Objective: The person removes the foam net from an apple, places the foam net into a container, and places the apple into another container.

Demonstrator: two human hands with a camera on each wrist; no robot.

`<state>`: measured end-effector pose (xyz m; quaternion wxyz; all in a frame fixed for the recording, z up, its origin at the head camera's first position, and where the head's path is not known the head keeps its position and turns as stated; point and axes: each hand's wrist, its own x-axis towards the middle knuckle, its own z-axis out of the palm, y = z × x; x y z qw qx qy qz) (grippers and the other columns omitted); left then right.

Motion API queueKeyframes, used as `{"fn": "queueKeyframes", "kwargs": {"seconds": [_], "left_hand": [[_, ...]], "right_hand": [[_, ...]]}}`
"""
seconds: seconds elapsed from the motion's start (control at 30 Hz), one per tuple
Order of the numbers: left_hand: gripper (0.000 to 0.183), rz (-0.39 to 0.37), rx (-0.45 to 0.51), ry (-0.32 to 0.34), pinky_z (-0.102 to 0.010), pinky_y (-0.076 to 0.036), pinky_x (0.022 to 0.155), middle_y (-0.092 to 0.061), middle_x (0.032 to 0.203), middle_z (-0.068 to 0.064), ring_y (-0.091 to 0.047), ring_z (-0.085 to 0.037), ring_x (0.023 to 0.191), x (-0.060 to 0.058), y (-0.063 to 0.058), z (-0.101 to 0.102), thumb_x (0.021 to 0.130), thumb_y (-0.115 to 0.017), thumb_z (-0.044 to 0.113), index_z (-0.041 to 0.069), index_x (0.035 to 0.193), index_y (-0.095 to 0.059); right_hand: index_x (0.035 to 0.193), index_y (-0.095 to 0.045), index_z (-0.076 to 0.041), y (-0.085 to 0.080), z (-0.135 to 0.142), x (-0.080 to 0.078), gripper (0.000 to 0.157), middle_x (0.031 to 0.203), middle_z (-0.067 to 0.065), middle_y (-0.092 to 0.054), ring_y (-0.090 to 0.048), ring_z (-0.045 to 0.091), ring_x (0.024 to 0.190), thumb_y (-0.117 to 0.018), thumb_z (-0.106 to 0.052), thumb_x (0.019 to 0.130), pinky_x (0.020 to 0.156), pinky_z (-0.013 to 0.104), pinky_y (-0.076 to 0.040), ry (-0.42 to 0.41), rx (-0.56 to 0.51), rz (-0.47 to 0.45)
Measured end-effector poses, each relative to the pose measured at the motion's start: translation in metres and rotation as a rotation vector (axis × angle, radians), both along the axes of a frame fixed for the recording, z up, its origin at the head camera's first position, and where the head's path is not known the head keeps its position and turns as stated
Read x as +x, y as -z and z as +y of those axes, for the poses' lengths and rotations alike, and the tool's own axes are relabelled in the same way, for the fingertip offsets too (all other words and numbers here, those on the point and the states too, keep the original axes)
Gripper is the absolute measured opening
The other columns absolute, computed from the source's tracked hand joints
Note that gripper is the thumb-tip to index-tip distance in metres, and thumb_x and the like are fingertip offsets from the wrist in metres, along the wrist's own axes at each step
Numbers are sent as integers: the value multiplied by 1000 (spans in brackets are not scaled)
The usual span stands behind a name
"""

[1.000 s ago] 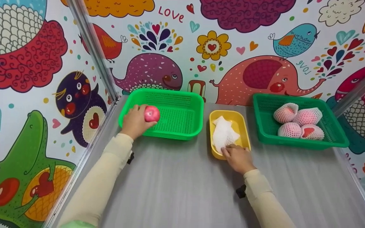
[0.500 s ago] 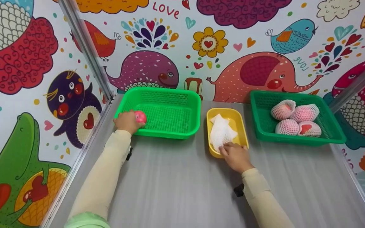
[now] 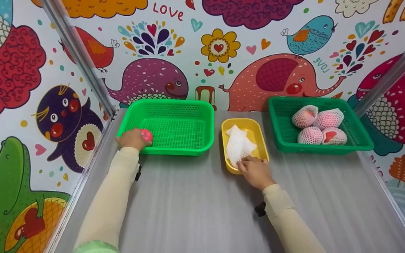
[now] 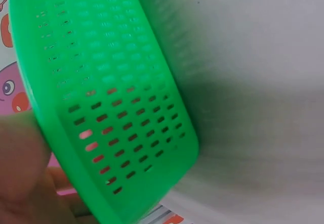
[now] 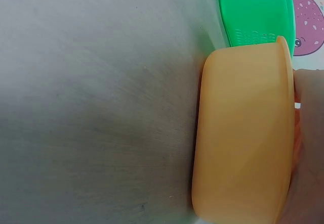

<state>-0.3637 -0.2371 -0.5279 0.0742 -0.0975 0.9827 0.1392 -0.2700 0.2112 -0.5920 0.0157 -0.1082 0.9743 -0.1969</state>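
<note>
My left hand (image 3: 132, 140) holds a pinkish-red apple (image 3: 147, 135) low inside the left end of the bright green basket (image 3: 169, 151). In the left wrist view, some of the apple's colour shows through the slots of the basket wall (image 4: 126, 128); the fingers lie partly behind the rim. Reaching over the near end of the yellow tray (image 3: 263, 147) is my right hand (image 3: 257, 171), its curled fingers pinching the end of a white foam net (image 3: 238, 144). The tray's outer wall (image 5: 243, 133) hides most of those fingers in the right wrist view.
At the right, a dark green basket (image 3: 322, 148) holds several fruits (image 3: 310, 135) in foam nets. All containers stand along the back of a grey table (image 3: 202, 211). Printed walls (image 3: 209, 21) with metal strips at the corners enclose the back and sides.
My left hand has lowered the apple and carried it left toward the basket's left end. The right hand stays at the yellow tray with the foam net. The head view has shifted slightly.
</note>
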Motion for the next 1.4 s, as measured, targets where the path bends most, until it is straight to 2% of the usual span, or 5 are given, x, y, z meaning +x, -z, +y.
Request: {"fn": "queueKeyframes", "kwargs": {"seconds": [0.57, 0.83, 1.03, 1.17, 1.4], "left_hand": [[69, -8, -7, 14, -77, -31, 113, -65, 134, -35, -58, -54, 129, 9, -13, -2, 94, -83, 36, -14, 136, -61], [67, 36, 6, 27, -73, -43, 106, -68, 128, -35, -63, -53, 121, 13, -13, -4, 92, -85, 33, -14, 133, -62], [66, 155, 40, 77, -71, -55, 91, -67, 123, -36, -65, -54, 115, 20, -18, -1, 93, -85, 31, -14, 134, -60], [73, 276, 58, 152, -70, -54, 95, -62, 134, -37, -61, -56, 123, 31, -27, 10, 97, -84, 31, -13, 146, -55], [67, 444, 190, 265, -62, -53, 100, -63, 137, -29, -61, -48, 125, 74, -43, 42, 99, -83, 33, -3, 150, -57]], "right_hand": [[124, -81, -4, -1, -4, -1, 41, 132, 15, -73, -65, 39, 128, -54, -33, 114, 103, 64, -38, -26, 1, 34], [127, -80, -4, -1, -3, -2, 41, 133, 14, -73, -64, 38, 129, -55, -34, 114, 105, 64, -38, -16, 6, 18], [128, -80, -4, 1, -1, -3, 41, 133, 14, -73, -64, 38, 129, -55, -34, 114, 106, 64, -38, -10, 7, 3], [129, -79, -3, 0, 0, -3, 42, 134, 14, -73, -63, 39, 130, -55, -34, 114, 108, 66, -36, -2, 9, -8], [125, -80, -4, -1, 1, -2, 40, 132, 15, -74, -64, 39, 128, -55, -32, 113, 106, 68, -36, -21, -5, 17]]}}
